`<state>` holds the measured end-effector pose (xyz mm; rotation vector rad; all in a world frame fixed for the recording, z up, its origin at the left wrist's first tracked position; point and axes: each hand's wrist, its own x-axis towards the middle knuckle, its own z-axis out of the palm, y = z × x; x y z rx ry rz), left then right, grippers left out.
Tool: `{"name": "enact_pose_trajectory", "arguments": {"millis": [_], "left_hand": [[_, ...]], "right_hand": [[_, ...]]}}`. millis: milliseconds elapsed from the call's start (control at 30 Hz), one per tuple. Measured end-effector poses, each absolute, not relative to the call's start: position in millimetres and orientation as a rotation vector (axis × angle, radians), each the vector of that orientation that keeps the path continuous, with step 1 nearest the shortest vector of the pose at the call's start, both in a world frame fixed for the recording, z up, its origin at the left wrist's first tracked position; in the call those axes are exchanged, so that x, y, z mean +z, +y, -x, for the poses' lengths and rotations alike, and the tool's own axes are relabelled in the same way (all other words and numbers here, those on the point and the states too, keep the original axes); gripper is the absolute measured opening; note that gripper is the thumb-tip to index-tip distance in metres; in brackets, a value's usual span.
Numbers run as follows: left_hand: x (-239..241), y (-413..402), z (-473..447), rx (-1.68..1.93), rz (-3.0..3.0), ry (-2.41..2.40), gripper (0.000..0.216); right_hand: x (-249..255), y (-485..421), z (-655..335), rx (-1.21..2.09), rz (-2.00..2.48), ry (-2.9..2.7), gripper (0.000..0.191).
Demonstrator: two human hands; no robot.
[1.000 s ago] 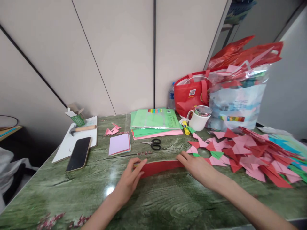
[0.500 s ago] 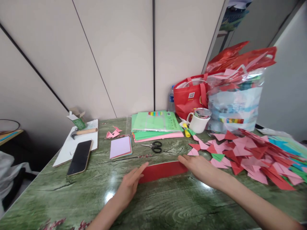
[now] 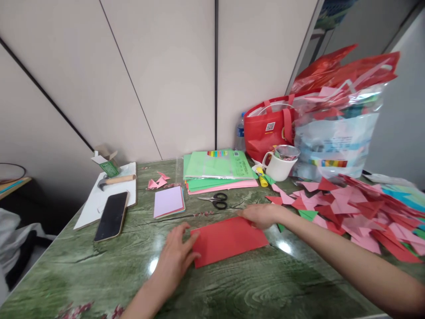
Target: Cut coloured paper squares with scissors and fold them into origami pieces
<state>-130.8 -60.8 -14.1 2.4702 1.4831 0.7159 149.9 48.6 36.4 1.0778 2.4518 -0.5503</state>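
A red paper sheet (image 3: pixel 229 240) lies flat on the green marble-patterned table (image 3: pixel 232 288), unfolded into a wide rectangle. My left hand (image 3: pixel 175 259) rests with fingers spread on the sheet's left edge. My right hand (image 3: pixel 262 215) presses on the sheet's far right corner, fingers curled over the edge. A heap of folded red, pink and green paper triangles (image 3: pixel 348 208) spreads to the right of my right arm.
Black scissors (image 3: pixel 215 200), a small pad of coloured squares (image 3: pixel 168 201) and a stack of green and pink sheets (image 3: pixel 217 173) lie behind the sheet. A phone (image 3: pixel 111 215), a hammer (image 3: pixel 116 180), a white mug (image 3: pixel 280 164), a glue stick (image 3: pixel 262 177) and bags (image 3: pixel 332 133) sit further back.
The narrow folded red strip has been opened into a full flat rectangle, wider toward me. My right hand moved to its far right corner; my left hand stays at its left edge.
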Motion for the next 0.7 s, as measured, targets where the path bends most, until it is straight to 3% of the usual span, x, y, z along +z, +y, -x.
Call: {"name": "enact_pose_trajectory", "arguments": {"millis": [167,467,600,700], "left_hand": [[-1.4,-70.7,131.3,0.423,-2.638,1.135,0.038],[7.1,-59.3,127.4,0.323,-2.403,1.122,0.007],[14.7,-55.8,125.5,0.293,-2.406,1.08,0.015],[15.2,-53.2,122.6,0.284,-2.443,1.097,0.023]], "right_hand": [[37.2,51.7,-146.6,-0.556,-1.107,2.387,0.047],[31.0,35.6,-138.2,-0.411,-1.307,2.351,0.048],[27.8,22.3,-128.0,-0.254,-1.512,2.306,0.044],[32.5,6.2,-117.5,-0.249,-1.421,2.529,0.03]]}}
